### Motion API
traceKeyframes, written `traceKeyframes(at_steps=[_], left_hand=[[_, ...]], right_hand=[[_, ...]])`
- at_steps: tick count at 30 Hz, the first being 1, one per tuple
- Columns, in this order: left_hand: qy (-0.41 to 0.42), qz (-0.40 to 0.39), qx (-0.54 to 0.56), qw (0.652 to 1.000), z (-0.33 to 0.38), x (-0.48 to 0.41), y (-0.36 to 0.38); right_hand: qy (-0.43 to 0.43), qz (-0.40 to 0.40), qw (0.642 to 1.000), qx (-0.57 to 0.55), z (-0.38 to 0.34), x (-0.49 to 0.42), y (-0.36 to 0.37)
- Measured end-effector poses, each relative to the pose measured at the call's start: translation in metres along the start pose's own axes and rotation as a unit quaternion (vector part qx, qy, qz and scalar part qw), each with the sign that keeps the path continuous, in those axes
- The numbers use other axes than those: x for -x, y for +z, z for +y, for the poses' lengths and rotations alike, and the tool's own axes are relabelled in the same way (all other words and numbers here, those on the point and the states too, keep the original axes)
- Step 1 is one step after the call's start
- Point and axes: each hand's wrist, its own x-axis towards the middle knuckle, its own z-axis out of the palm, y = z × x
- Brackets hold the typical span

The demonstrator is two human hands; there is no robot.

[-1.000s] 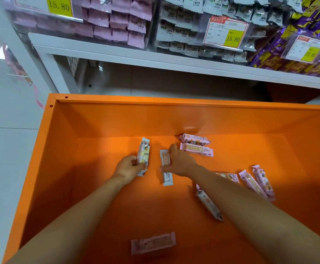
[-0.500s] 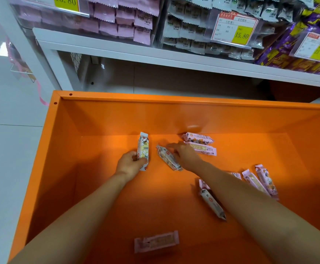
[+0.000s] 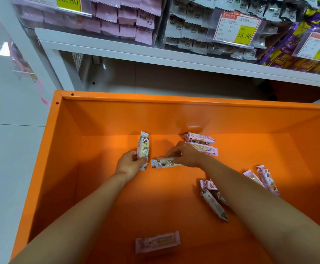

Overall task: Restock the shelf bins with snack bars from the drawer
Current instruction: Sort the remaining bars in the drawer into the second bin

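An orange drawer (image 3: 63,141) is pulled out below the shelf. My left hand (image 3: 129,162) grips a white snack bar (image 3: 143,147) that stands upright near the drawer's back. To its right, my right hand (image 3: 185,154) pinches a second white bar (image 3: 164,162) lying crosswise, its left end almost touching the first bar. Two pink bars (image 3: 200,140) lie behind my right hand. More pink bars (image 3: 266,179) lie at the right, a pale bar (image 3: 213,204) lies partly under my right forearm, and one pink bar (image 3: 157,241) lies near the front.
Above the drawer runs a white shelf (image 3: 117,51) with clear bins: pink packets (image 3: 121,16) at left, white packets (image 3: 189,29) in the middle, purple packets (image 3: 292,54) at right. Yellow price tags (image 3: 244,35) hang on the bin fronts. Grey tiled floor (image 3: 8,149) lies to the left.
My right hand has turned the second white bar from lengthwise to crosswise and slid it toward the bar in my left hand. My left hand has kept its grip and barely moved.
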Motion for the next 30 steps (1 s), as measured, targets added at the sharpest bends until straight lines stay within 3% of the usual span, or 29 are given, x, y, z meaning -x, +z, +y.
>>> traceKeyframes(at_steps=[6, 11, 14, 18, 23, 30], left_hand=[[0.001, 0.002, 0.0, 1.0, 0.001, 0.003, 0.001], [0.003, 0.006, 0.0, 1.0, 0.001, 0.004, -0.001], [-0.001, 0.012, 0.003, 1.0, 0.001, 0.003, -0.002], [-0.014, 0.005, 0.012, 1.0, 0.004, 0.003, -0.002], [-0.041, -0.016, 0.092, 0.995, 0.017, 0.008, 0.004], [-0.04, -0.084, 0.201, 0.975, 0.05, 0.028, 0.004]], right_hand=[[-0.008, 0.112, 0.991, 0.072, -0.001, -0.007, 0.008], [0.003, 0.061, 0.983, 0.173, -0.003, -0.005, 0.009], [0.044, 0.08, 0.977, 0.193, -0.004, -0.003, 0.016], [0.074, 0.123, 0.985, 0.091, -0.008, -0.003, 0.021], [-0.008, 0.145, 0.988, -0.062, -0.028, 0.007, 0.013], [-0.048, 0.16, 0.977, -0.133, -0.054, 0.029, 0.005]])
